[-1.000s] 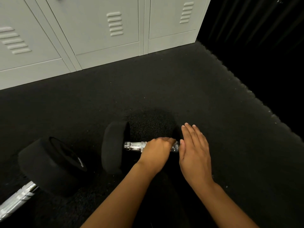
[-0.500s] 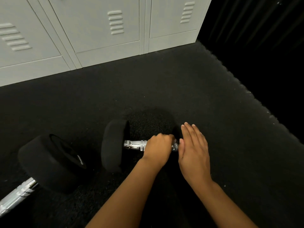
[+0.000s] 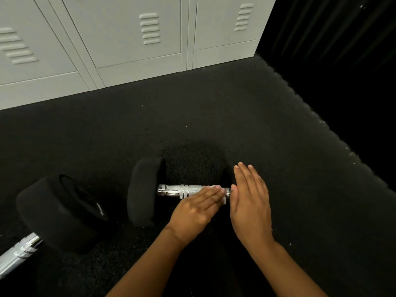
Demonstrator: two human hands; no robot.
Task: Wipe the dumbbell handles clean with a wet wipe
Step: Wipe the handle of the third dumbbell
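A black dumbbell lies on the dark floor, its left weight head [image 3: 145,192] upright and its chrome handle [image 3: 180,190] running right. My left hand [image 3: 197,211] lies over the right part of the handle, fingers pressing a white wet wipe [image 3: 222,200] against it; only small bits of the wipe show. My right hand [image 3: 250,200] rests flat with fingers together on the dumbbell's right weight head, which it mostly hides. A second dumbbell's black head [image 3: 62,213] and chrome handle [image 3: 19,257] lie at the lower left.
Grey metal lockers [image 3: 137,39] stand along the back. The black rubber floor mat [image 3: 214,116] ends at a ragged edge [image 3: 321,123] on the right, with darkness beyond.
My left hand has loosened from a fist around the handle to flatter fingers and slid right, baring more chrome. The white wipe now shows at its fingertips. My right hand stayed put.
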